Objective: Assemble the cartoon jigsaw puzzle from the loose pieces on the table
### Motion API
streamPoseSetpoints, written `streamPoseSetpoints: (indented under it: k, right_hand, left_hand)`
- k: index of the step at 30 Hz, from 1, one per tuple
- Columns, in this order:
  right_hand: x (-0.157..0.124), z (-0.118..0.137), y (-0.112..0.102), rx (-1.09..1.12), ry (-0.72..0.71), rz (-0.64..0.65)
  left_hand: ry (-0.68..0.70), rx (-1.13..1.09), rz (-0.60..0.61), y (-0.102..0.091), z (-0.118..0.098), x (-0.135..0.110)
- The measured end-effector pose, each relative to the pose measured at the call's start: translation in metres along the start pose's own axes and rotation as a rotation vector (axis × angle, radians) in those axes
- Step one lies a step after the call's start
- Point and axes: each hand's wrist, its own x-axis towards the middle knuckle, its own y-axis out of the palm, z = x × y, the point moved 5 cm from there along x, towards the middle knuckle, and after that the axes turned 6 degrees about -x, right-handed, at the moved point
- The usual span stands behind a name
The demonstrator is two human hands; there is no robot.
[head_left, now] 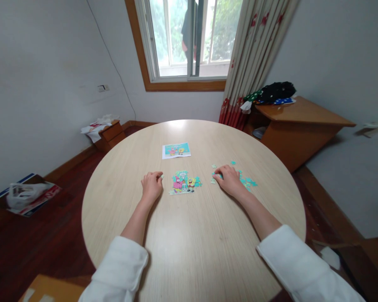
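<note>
in the head view, the partly joined puzzle lies on the round, pale surface between the two hands, with a printed picture sheet flat beyond it. the left hand rests left of the puzzle, its thumb and index finger bent close together by a small pale piece, though whether they grip it i cannot tell. the right hand is over the loose pieces, fingers curled, any hold on one too small to tell.

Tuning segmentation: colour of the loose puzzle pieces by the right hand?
Mostly turquoise, some paler; the loose pieces show best in the head view.
</note>
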Motion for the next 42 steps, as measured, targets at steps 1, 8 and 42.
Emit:
streamPoseSetpoints:
  k: [1,8,42]
  right_hand:
    - [0.000,0.000,0.001,0.001,-0.005,-0.007]
    - [-0.001,0.004,-0.001,-0.088,0.048,0.068]
    - [-0.003,0.014,-0.008,-0.099,0.051,0.048]
  left_hand:
    - [0.001,-0.010,-0.004,0.000,0.000,0.000]
    - [-0.034,-0.014,0.007,-0.004,-0.004,-0.002]
    - [0.007,-0.605,0.002,-0.002,-0.010,-0.006]
